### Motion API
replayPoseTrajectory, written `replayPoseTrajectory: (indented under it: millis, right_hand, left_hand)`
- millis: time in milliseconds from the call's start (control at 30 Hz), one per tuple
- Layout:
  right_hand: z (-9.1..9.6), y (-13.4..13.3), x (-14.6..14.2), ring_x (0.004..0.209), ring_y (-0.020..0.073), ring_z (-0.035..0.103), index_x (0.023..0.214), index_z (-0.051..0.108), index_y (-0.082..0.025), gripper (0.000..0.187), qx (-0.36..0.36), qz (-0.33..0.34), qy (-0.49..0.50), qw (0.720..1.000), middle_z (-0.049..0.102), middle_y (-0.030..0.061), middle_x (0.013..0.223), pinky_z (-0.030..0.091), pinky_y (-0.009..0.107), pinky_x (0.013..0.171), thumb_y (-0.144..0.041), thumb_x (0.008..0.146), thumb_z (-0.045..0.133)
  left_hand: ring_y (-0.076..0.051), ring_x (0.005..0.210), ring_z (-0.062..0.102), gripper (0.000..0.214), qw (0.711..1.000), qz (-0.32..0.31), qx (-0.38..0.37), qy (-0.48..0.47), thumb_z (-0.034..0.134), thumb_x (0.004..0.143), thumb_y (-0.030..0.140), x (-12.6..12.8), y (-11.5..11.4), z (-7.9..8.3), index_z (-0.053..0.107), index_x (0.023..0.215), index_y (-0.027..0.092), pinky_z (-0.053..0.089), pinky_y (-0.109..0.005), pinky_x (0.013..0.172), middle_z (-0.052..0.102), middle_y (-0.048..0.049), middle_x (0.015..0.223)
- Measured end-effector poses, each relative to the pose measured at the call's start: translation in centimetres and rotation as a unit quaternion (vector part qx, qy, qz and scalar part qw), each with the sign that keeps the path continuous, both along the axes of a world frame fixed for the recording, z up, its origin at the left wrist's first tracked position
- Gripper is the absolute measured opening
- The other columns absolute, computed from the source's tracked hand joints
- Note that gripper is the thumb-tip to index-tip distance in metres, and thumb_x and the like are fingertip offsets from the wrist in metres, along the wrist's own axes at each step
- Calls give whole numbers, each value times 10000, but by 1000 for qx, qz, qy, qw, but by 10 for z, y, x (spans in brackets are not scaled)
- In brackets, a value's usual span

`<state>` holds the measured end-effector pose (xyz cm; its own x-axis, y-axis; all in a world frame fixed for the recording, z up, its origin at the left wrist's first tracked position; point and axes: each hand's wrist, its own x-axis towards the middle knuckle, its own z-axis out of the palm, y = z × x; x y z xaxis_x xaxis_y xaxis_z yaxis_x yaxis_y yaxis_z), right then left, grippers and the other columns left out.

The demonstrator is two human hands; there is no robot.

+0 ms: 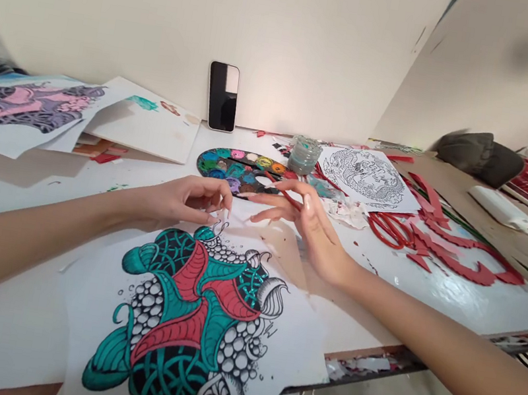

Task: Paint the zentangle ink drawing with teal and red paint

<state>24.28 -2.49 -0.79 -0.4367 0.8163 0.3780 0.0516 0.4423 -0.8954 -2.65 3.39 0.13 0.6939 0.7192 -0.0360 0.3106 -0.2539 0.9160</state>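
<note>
A sheet with a patterned drawing (pixel 200 298), partly painted teal and red, extends over the table's front edge. My left hand (pixel 188 202) is closed at the sheet's far edge, its thumb and curled fingers pinching the paper. Just right of it, my right hand (pixel 316 232) holds a slim paintbrush (pixel 290 197) with a reddish handle between thumb and fingers. The other fingers of that hand stretch leftward above the paper. Behind my hands lies a dark paint palette (pixel 222 163) with many colours, partly covered by my right fingers.
A jar of cloudy water (pixel 305 156) stands beside the palette. A phone (pixel 222 96) leans on the wall. Rightward lie a line drawing (pixel 370 177), red scissors (pixel 389 231), red paper scraps (pixel 470 257) and a cap (pixel 481 155). A painted sheet (pixel 32 107) and white board (pixel 148 122) lie left.
</note>
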Motion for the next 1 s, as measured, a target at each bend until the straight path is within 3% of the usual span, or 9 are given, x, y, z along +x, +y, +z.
replayPoseTrajectory:
  millis: [67,133,200,267,367,433,500,633,1000]
  right_hand:
    - [1,1,1,842,194,727,908,689,-239,364,-30,0,22,999,769,61,921,563,389,894,-537,1024,514]
    - [-1,2,1,563,150,625,539,602,-220,551,-53,6,47,997,649,23,542,536,343,719,-527,996,582]
    - [-5,4,1,411,114,480,422,495,-221,665,-89,8,80,993,484,-12,371,452,312,568,-569,981,586]
    - [-8,4,-1,394,110,463,505,564,-218,622,-135,14,97,986,502,-21,392,392,295,491,-642,961,564]
    - [-9,3,-4,504,129,577,677,664,-214,548,-154,20,79,985,623,1,540,466,289,539,-680,944,554]
    - [-8,-1,-5,548,125,570,630,641,-211,525,-118,-2,39,992,601,1,555,480,285,576,-634,938,606]
    - [-8,-6,-6,508,108,483,556,561,-206,544,-89,-19,2,996,531,-13,519,406,275,504,-582,943,634]
    - [-8,-12,-5,466,79,335,528,386,-199,579,-52,16,-39,998,410,-43,492,261,274,440,-469,981,623]
    - [-5,-11,-5,463,55,377,564,435,-184,484,-13,46,-70,996,493,-45,511,292,221,436,-301,1006,593]
  left_hand:
    - [-129,785,473,173,1000,-4,1,6,730,836,240,-1,1,-1,609,955,201,362,-240,659,507,-3,882]
    - [-132,802,472,165,1000,-8,1,9,724,844,242,-1,1,-1,607,954,203,356,-247,673,510,-5,903]
    - [-131,808,465,153,1000,-11,3,12,717,855,244,-1,0,-2,608,955,205,351,-250,683,512,-6,916]
    - [-131,806,457,145,1000,-11,3,16,715,860,244,-1,0,-2,609,954,208,349,-251,689,512,-3,914]
    - [-137,815,470,142,1000,-11,0,18,718,863,258,0,0,-1,610,937,205,352,-252,687,523,-6,907]
    - [-140,816,478,136,1000,-15,2,17,717,867,269,0,1,-1,614,924,200,353,-253,681,530,-9,899]
    - [-139,814,483,128,1000,-18,8,19,715,869,269,0,1,-1,622,921,197,355,-255,681,538,-13,901]
    - [-140,842,505,101,999,-21,18,20,712,874,250,-2,2,-3,637,920,199,363,-253,687,555,-18,918]
    - [-129,829,516,69,999,-36,11,13,699,889,230,-2,3,-1,640,914,205,399,-247,698,569,-16,934]
